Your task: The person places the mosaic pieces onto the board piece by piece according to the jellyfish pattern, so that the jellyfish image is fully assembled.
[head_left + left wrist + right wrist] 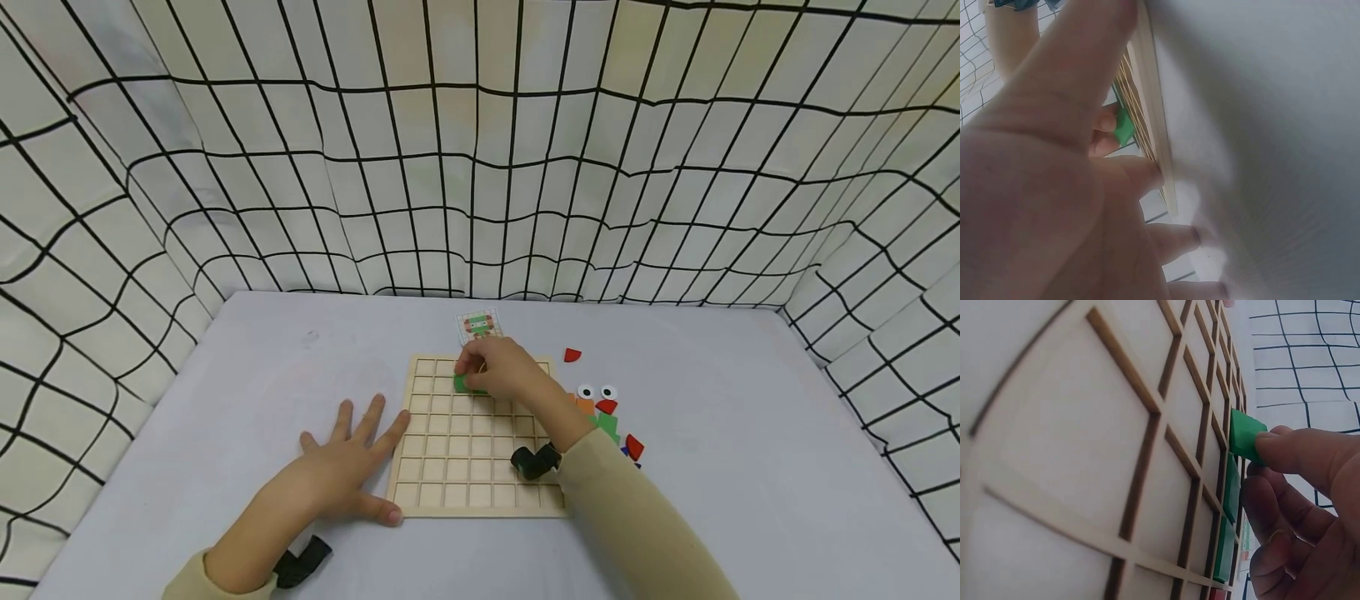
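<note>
My right hand (501, 368) pinches a green square tile (1246, 432) between thumb and fingertips, at the far part of the wooden grid board (480, 512). The tile stands tilted at the grid's ribs in the right wrist view. Beside it, two more green tiles (1224, 550) sit in a row of cells, with the edge of a red piece (1217, 594) after them. My left hand (341, 473) lies with fingers spread at the board's left side. Its thumb and index finger touch the board's wooden edge (1150, 94), and the other fingertips rest on the white table.
A printed pattern card (478, 322) lies just beyond the board. To the right are loose pieces: a red quarter-round (572, 355), white eye discs (608, 392), an orange piece (585, 406), green tiles (607, 425) and another red piece (634, 447). Black netting (480, 158) surrounds the table.
</note>
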A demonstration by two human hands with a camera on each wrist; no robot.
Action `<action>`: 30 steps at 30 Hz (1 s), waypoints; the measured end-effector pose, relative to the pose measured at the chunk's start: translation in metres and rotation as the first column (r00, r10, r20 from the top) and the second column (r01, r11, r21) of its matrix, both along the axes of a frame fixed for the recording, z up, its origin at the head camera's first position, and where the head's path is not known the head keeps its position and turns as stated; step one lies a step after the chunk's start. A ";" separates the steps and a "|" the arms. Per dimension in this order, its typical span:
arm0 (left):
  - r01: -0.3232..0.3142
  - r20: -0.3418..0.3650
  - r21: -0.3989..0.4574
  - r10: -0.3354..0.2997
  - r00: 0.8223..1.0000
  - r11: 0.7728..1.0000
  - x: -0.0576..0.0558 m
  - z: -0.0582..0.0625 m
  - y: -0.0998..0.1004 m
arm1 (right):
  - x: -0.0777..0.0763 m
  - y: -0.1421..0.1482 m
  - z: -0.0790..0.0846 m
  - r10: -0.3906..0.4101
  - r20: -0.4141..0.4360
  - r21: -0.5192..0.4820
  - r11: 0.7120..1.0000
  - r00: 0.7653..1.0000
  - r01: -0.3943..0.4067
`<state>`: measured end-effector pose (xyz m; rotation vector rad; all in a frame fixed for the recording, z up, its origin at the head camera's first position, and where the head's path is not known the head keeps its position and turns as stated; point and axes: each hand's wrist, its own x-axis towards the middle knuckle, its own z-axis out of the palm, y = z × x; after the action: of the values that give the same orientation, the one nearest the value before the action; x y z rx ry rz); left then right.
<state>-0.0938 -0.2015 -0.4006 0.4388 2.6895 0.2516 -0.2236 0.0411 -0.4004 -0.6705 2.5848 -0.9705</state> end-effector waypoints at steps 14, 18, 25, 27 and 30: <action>0.004 -0.001 0.001 -0.004 1.000 1.000 0.000 0.003 -0.001 | 0.000 -0.006 -0.003 0.009 -0.059 0.073 0.997 0.998 -0.004; 0.001 0.004 0.001 -0.001 1.000 1.000 0.001 0.003 0.000 | 0.002 -0.002 -0.002 0.004 -0.047 0.052 0.999 0.999 -0.002; -0.005 0.009 -0.008 0.005 1.000 1.000 0.002 0.004 0.001 | 0.001 0.024 0.002 -0.048 -0.047 -0.054 0.998 0.998 0.045; -0.007 0.010 -0.013 0.007 1.000 1.000 0.001 0.004 0.001 | -0.002 0.034 0.003 -0.075 -0.035 -0.098 0.993 0.997 0.072; -0.010 0.010 -0.011 0.010 1.000 1.000 0.001 0.004 0.001 | -0.006 0.050 0.004 -0.124 -0.009 -0.160 0.980 0.992 0.121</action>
<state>-0.0926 -0.2001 -0.3964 0.4198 2.6823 0.2407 -0.2301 0.0916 -0.3965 -0.5673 2.6109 -1.2260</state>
